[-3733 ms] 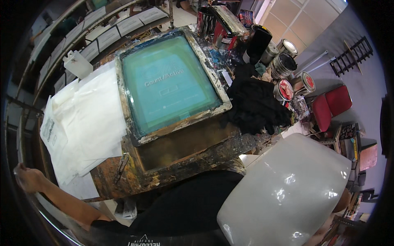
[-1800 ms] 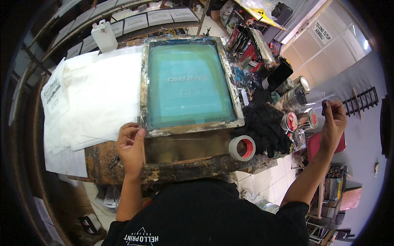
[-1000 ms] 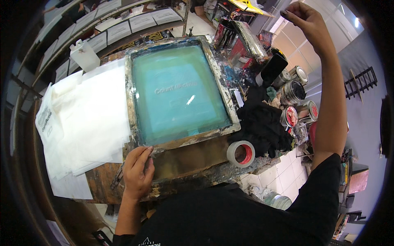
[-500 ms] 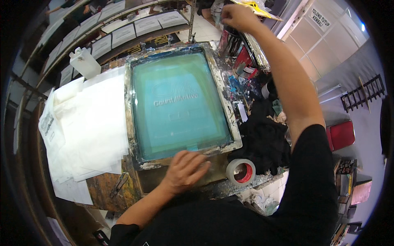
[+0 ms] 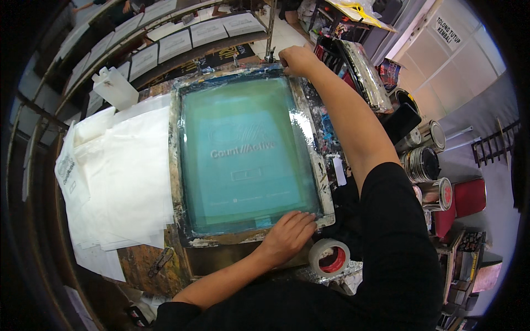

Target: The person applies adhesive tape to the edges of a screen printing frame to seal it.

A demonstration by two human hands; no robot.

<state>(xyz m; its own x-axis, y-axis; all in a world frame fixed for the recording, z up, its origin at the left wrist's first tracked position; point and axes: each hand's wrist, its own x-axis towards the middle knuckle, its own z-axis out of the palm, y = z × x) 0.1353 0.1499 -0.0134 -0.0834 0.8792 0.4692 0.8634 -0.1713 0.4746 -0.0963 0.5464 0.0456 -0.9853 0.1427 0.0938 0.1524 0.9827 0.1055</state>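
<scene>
Screen frame (image 5: 175, 149): located on the middle of the desk (image 5: 135, 265), its far rail near the desk's far edge and its near rail set back from the desk's near edge. The teal mesh (image 5: 243, 187) fills the frame and shows pale lettering, a small outlined rectangle and a line of fine marks below it.

Left grip (image 5: 286, 237): positioned at the frame's near rail, close to its near right corner. My fingers are narrow, side by side and slightly bent, with the tips over the rail. I cannot tell whether anything is pinched beneath them.

Right grip (image 5: 298, 59): positioned at the frame's far right corner, by the desk's far edge. My fingers are curled downward; their undersides are hidden, so I cannot tell whether they hold anything. My right forearm passes above the desk's right side. The frame's right rail therefore lies between my two grips, one near each end.

Adjacent items: the tape roll (image 5: 316, 255), clear with a red inner core, is at the desk's near edge, just beside my left grip and toward the right. White sheets (image 5: 121, 176) are layered along the desk's left edge. A white jug (image 5: 116, 88) is at the far left corner. A white strip (image 5: 339, 171) lies right of the frame, below my right forearm.
</scene>
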